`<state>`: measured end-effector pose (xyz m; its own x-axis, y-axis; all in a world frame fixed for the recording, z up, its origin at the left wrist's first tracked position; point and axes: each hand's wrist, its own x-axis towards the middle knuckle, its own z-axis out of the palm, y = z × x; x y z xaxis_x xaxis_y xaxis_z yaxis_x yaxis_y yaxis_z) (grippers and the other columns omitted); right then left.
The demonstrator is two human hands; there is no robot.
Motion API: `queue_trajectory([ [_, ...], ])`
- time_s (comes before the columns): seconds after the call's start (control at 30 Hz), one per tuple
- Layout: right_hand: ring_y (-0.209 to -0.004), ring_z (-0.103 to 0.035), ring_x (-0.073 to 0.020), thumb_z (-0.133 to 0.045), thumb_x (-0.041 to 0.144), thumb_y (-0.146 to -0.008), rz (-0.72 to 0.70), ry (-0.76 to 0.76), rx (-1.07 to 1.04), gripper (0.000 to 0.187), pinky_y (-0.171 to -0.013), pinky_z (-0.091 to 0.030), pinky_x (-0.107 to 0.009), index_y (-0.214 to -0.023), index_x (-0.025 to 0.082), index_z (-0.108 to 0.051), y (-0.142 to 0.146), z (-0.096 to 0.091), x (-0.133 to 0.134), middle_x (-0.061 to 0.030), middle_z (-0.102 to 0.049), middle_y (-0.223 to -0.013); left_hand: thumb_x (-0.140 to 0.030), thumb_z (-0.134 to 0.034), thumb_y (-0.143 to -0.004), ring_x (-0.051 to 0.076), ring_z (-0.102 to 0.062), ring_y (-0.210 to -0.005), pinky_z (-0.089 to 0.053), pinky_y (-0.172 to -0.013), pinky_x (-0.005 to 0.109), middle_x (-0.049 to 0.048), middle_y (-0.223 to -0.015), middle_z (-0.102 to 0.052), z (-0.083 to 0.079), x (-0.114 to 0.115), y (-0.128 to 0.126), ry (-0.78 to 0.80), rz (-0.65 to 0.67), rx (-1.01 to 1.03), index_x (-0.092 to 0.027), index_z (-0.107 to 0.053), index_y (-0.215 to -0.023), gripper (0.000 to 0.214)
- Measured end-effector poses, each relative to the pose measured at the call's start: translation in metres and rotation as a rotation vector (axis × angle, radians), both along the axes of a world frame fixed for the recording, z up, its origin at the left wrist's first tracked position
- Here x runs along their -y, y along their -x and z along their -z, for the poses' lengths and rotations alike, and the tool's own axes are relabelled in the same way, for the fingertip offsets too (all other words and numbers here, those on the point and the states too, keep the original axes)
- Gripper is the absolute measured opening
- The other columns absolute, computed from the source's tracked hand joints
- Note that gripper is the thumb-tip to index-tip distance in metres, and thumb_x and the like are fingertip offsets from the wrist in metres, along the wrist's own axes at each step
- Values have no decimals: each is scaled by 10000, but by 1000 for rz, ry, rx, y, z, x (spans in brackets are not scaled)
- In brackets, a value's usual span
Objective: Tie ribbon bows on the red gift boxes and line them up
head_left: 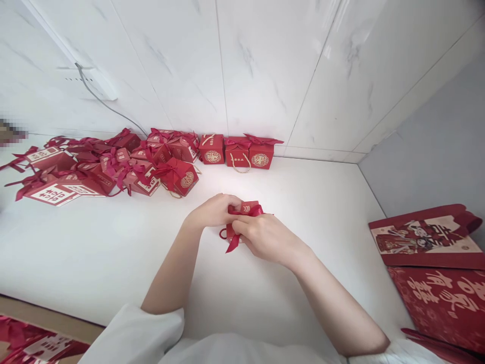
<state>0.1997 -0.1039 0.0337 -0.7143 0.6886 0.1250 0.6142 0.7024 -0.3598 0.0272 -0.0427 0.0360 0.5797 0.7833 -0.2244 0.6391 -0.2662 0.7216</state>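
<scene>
A small red gift box [249,206] with gold lettering rests on the white table, partly covered by both hands. A shiny red ribbon [233,244] crosses the box, and one tail hangs toward me. My left hand [216,211] is at the box's left side, its fingers closed on the ribbon. From the right, my right hand [271,238] reaches over the box with thumb and fingers pinched on the ribbon. A dark red cord loop [223,233] sticks out at the box's left. The fingertips and the ribbon's crossing are partly hidden.
Several red boxes with bows [138,172] crowd the table's back left. More red boxes [261,154] stand along the tiled wall. Red gift bags [428,240] lie at the right edge. A cardboard box [49,318] holding red items sits at lower left. A grey cable [106,105] runs down the wall.
</scene>
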Motion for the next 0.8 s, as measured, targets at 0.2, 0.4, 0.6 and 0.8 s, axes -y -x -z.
queue_trajectory([
  [0.2, -588, -531, -147, -429, -30, -779, 3, -92, 235, 234, -468, -200, -289, -899, 117, -565, 8, -2, 8, -59, -635, -835, -365, -581, -728, 97, -410, -544, -290, -499, 241, -30, -588, -454, 12, -5, -1, 78, -17, 34, -167, -358, -554, 345],
  [0.4, -572, -510, -139, -465, -33, -777, -107, -103, 196, 258, -492, -199, -284, -933, 149, -561, 4, 3, 8, -34, -629, -773, -440, -632, -706, 92, -367, -562, -275, -505, 239, -37, -586, -423, 14, -6, -3, 75, -9, 62, -162, -358, -546, 421],
  [0.6, -519, -425, -111, -503, -6, -756, -157, -18, 79, 195, -477, -171, -266, -742, 187, -532, 1, 3, 2, 8, -596, -666, -413, -635, -689, 90, -346, -558, -275, -501, 240, -35, -586, -427, 13, -4, -2, 77, 1, 81, -161, -378, -530, 394],
  [0.8, -557, -467, -103, -469, 4, -789, -204, 105, -72, 218, -488, -227, -241, -712, 190, -551, -2, 5, -3, 25, -591, -650, -413, -633, -696, 85, -340, -538, -268, -487, 237, -41, -567, -406, 17, -5, -2, 66, 5, 55, -162, -373, -531, 397],
])
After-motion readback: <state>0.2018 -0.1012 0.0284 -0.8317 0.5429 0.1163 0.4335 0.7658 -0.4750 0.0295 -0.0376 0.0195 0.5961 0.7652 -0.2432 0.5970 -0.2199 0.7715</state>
